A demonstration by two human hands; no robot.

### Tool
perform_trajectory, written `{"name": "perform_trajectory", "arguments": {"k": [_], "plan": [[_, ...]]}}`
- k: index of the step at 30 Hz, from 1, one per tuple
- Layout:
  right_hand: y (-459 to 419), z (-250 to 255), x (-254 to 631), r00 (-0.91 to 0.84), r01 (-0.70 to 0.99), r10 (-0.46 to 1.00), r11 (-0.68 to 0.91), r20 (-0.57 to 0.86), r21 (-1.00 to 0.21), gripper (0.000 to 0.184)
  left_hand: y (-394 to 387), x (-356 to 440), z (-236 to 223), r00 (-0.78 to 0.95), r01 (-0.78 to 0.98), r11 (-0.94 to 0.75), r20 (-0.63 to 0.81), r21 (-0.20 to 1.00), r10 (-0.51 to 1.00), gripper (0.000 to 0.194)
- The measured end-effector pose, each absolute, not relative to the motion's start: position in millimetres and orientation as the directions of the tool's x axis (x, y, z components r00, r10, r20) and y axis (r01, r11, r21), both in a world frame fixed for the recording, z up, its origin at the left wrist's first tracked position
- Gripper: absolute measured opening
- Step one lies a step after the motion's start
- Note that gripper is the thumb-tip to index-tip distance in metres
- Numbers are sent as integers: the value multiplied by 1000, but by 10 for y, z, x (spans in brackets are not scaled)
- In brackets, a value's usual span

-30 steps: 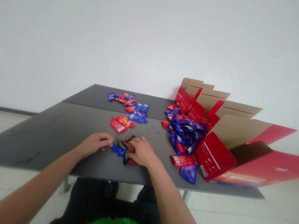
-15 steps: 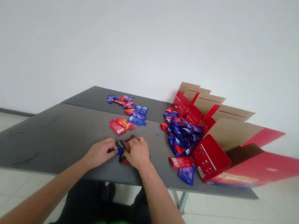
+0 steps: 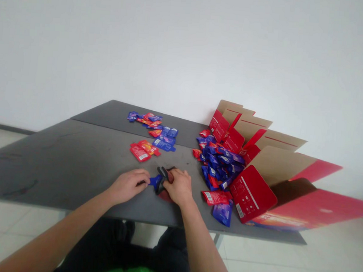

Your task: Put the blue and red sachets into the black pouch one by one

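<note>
My left hand [image 3: 131,185] is closed in a pinch on the end of a small blue packet [image 3: 155,181] above the near middle of the table. The packet's other end meets a dark red-brown pouch-like thing with black edges [image 3: 161,183]. My right hand [image 3: 179,187] grips that thing from the right, fingers bent over it and hiding much of it. Whether the packet lies inside the thing or against it, I cannot tell. Just beyond the hands lie red packets [image 3: 141,153] with flat tops, and blue packets [image 3: 165,143] a little farther back.
To the right, a heap of blue and red packets [image 3: 217,159] lies against several open red cardboard boxes [image 3: 253,195]. A red packet [image 3: 216,197] and a purple-blue packet [image 3: 222,213] sit near the front edge. More packets [image 3: 145,119] lie at the back of the grey table [image 3: 64,161].
Both hands and the dark thing have shifted slightly right. More of the blue packet now shows between my left fingers and the dark thing. The view has moved a little.
</note>
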State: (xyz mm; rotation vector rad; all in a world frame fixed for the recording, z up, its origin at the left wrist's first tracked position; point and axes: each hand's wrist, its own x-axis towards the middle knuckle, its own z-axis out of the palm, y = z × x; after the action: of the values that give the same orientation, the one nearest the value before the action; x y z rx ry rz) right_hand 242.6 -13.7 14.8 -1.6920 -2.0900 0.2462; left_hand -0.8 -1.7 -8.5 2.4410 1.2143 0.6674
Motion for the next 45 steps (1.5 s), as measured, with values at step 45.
{"name": "perform_trajectory", "arguments": {"k": [45], "plan": [[-633,188,1949,-318,842,908,403,274,-358,26,-276,-369,-28,514,629,-545,229,555,827,18]]}}
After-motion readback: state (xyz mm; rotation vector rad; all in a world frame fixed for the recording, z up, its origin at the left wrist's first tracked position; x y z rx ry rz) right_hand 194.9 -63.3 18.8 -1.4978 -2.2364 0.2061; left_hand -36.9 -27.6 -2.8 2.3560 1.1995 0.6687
